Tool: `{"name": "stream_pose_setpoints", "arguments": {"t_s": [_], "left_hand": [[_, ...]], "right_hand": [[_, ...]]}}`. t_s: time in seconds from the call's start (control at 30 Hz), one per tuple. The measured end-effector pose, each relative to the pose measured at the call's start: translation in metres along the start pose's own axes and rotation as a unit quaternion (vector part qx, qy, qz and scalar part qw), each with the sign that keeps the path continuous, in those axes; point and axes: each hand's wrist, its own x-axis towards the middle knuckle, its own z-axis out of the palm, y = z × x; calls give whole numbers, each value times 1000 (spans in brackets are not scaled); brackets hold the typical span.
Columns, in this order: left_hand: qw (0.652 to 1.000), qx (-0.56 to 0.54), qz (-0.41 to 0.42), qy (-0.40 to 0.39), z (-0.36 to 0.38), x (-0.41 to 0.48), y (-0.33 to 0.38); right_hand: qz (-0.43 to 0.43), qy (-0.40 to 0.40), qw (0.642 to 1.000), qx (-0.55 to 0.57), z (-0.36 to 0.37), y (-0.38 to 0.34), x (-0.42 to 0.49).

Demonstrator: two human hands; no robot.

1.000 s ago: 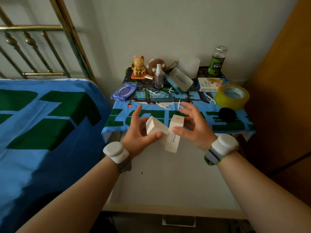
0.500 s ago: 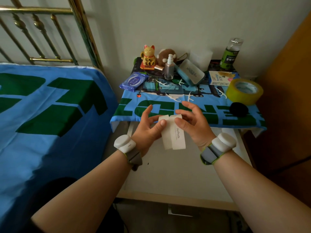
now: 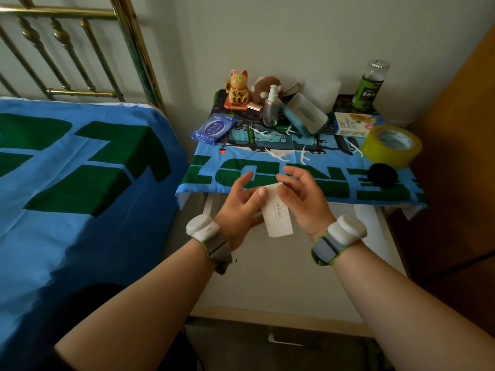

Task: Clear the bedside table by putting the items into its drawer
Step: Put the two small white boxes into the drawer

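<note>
Head view, item one?
— White AirPods box (image 3: 278, 214), pinched between left hand (image 3: 242, 210) and right hand (image 3: 304, 203), over the open drawer (image 3: 270, 279) (pulled out, bare inside)

Farther back?
— Bedside table (image 3: 302, 180): yellow tape roll (image 3: 392, 145), blue wipes pack (image 3: 214, 129), spray bottle (image 3: 271, 107), gold cat figurine (image 3: 237, 89)

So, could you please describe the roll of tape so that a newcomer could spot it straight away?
Look at the bedside table with the blue and green cloth, beside the bed. At its right edge, near the front, lies the roll of tape, flat, just behind a small black round object. It is the only yellow ring there.
</note>
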Motion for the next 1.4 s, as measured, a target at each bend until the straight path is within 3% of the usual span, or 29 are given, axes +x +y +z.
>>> {"name": "stream_pose_setpoints", "arguments": {"t_s": [0.13, 0.2, 0.27, 0.37, 0.5, 0.67, 1.03, 1.27, 1.4], "left_hand": [[999, -29, 30, 19, 4, 0, -2], [998, -44, 47, 22, 5, 0, -2], [997, -52, 50, 9, 7, -1, -5], [999, -39, 14, -17, 4, -1, -10], [997, 22, -63, -46, 7, -3, -16], [985, 123, -107, -54, 17, -2, -27], [981, 84, -157, -74, 58, 2, -55], [968, 132, -197, -85, 87, 13, -80], [951, 181, -235, -90, 105, 18, -106]], "right_hand": [[50, 12, 997, -62, 0, 7, -1], [151, 22, 988, 34, 0, 14, -7], [249, 6, 950, 190, 0, 17, -14], [256, 7, 932, 257, -10, 19, -20], [194, 34, 971, 136, -32, 25, -26], [170, 25, 984, 48, -55, 32, -39], [153, -14, 984, -93, -113, 39, -52], [181, -67, 960, -203, -146, 49, -57], [198, -135, 885, -399, -165, 53, -59]]}}
